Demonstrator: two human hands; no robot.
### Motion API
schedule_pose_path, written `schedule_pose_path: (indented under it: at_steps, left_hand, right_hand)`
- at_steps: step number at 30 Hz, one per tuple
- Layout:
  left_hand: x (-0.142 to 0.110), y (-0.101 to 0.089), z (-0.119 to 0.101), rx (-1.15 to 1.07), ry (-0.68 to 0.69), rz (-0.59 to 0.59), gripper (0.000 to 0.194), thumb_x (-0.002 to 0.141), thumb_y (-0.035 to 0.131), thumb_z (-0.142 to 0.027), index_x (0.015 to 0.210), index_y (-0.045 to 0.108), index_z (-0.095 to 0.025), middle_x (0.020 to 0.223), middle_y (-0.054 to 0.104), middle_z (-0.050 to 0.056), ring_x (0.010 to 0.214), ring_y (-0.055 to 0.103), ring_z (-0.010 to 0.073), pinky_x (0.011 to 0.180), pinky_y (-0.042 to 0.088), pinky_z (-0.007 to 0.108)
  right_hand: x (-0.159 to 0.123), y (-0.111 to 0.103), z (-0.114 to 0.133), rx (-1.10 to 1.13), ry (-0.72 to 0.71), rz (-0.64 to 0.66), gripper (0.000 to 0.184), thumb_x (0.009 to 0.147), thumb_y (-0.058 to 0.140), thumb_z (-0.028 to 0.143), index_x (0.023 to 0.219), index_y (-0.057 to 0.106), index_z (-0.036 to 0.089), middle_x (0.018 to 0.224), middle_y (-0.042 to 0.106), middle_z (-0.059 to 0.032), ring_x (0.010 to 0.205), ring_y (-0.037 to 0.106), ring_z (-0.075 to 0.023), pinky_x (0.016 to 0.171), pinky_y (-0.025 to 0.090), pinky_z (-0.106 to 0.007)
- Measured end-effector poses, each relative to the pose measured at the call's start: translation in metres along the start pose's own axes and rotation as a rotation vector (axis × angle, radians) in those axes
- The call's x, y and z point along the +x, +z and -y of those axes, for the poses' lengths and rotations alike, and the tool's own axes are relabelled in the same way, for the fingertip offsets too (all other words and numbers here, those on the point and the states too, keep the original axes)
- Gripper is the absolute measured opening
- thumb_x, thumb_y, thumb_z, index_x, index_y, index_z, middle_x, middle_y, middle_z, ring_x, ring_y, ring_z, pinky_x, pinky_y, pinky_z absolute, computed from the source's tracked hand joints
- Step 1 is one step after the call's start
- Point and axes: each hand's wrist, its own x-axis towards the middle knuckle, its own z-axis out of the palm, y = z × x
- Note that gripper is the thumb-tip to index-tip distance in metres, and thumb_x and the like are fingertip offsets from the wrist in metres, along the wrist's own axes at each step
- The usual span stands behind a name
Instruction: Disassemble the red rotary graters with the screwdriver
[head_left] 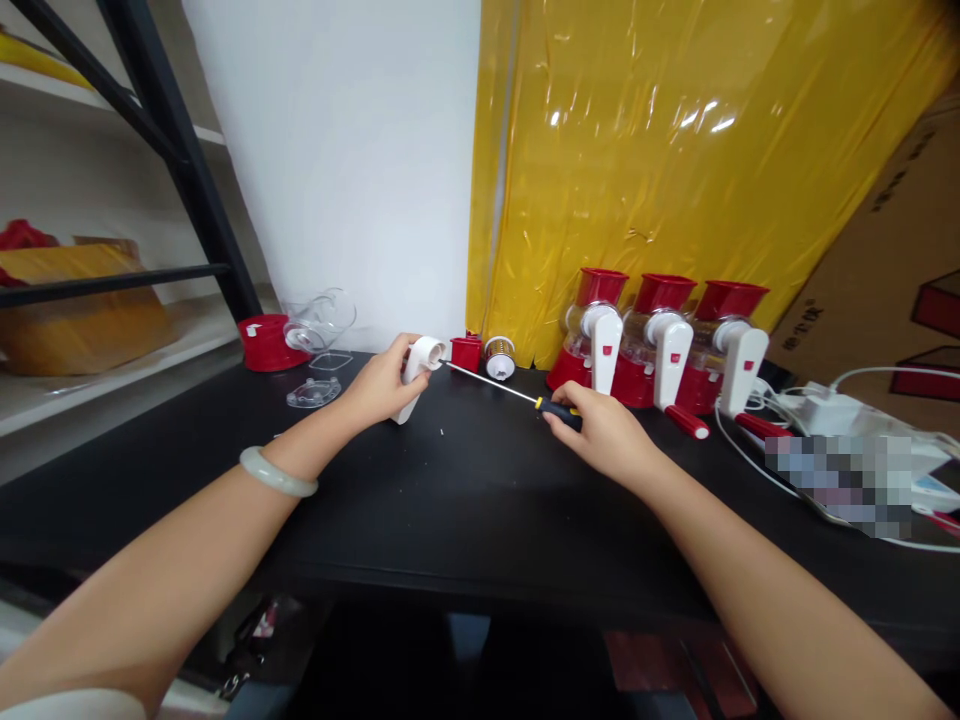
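Observation:
My left hand is closed around a white crank handle, its round hollow end turned to the right. In my right hand is a screwdriver with a black and yellow grip, held pointing left. The long thin shaft reaches to the handle's round opening; whether the tip touches inside I cannot tell. Just behind the shaft lie a red plastic piece and a drum-shaped grater cylinder. A red base with a clear housing stands left of my left hand, and a clear flat part lies before it.
Three assembled red and white rotary graters stand in a row at the right back. White cables and a power strip lie further right, beside a blurred-out object. Behind are yellow-wrapped material and a cardboard box; a metal shelf frame rises left.

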Motion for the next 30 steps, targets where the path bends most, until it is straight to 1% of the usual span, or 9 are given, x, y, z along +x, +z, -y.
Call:
schedule_pose_path:
  at_steps: [3,6,9,13,17,22,30]
  left_hand:
    - [0.000,0.001,0.000,-0.120,-0.011,-0.004,0.042,0.080,0.056,-0.035,0.117,0.043,-0.021,0.095,0.062,0.003,0.079,0.063,0.0188,0.077,0.049,0.033]
    - [0.000,0.003,-0.002,-0.314,-0.065,0.036,0.041,0.080,0.057,-0.032,0.116,0.040,-0.021,0.092,0.058,0.002,0.068,0.064,0.0155,0.070,0.053,0.033]
    - [-0.001,0.005,-0.003,-0.409,-0.066,0.057,0.045,0.078,0.059,-0.029,0.118,0.039,-0.022,0.093,0.056,0.002,0.065,0.064,0.0144,0.064,0.056,0.032]
    - [-0.001,0.007,0.002,-0.448,-0.043,0.099,0.047,0.080,0.056,-0.025,0.123,0.038,-0.023,0.088,0.056,0.000,0.067,0.065,0.0142,0.065,0.058,0.033]
    - [-0.001,0.008,0.009,-0.458,-0.012,0.138,0.045,0.080,0.054,-0.022,0.123,0.038,-0.023,0.082,0.057,-0.001,0.066,0.066,0.0146,0.066,0.058,0.033]
    - [0.000,0.007,0.009,-0.501,-0.024,0.131,0.043,0.081,0.054,-0.023,0.122,0.038,-0.023,0.083,0.056,-0.001,0.064,0.065,0.0132,0.063,0.058,0.032]
    - [0.000,0.006,0.008,-0.505,-0.019,0.125,0.043,0.081,0.055,-0.023,0.120,0.039,-0.022,0.085,0.057,-0.001,0.064,0.065,0.0123,0.063,0.058,0.031]
  right_hand:
    - [0.000,0.000,0.000,0.022,-0.023,-0.019,0.018,0.087,0.054,0.037,0.097,0.056,0.023,0.099,0.070,-0.0051,0.088,0.066,-0.0202,0.075,0.047,-0.031]
    - [-0.001,0.000,0.000,0.034,-0.041,-0.027,0.018,0.087,0.054,0.038,0.097,0.057,0.023,0.098,0.070,-0.0050,0.088,0.066,-0.0199,0.075,0.047,-0.030]
    - [-0.001,-0.001,0.000,0.035,-0.046,-0.011,0.018,0.088,0.054,0.038,0.097,0.057,0.023,0.096,0.070,-0.0046,0.086,0.066,-0.0194,0.074,0.047,-0.030]
    - [-0.001,0.000,-0.001,0.059,-0.042,0.024,0.019,0.088,0.053,0.038,0.096,0.058,0.022,0.093,0.070,-0.0045,0.082,0.065,-0.0189,0.071,0.046,-0.029]
    - [0.000,0.002,-0.001,0.130,-0.054,0.029,0.017,0.087,0.055,0.037,0.093,0.058,0.021,0.090,0.069,-0.0035,0.081,0.064,-0.0177,0.071,0.045,-0.028]
    - [0.000,0.006,-0.002,0.217,-0.056,0.036,0.015,0.086,0.056,0.035,0.090,0.057,0.021,0.087,0.068,-0.0030,0.078,0.063,-0.0160,0.071,0.044,-0.028]
    - [0.000,0.010,-0.004,0.316,-0.042,0.064,0.017,0.086,0.055,0.038,0.089,0.055,0.021,0.085,0.068,-0.0032,0.077,0.063,-0.0161,0.069,0.045,-0.028]
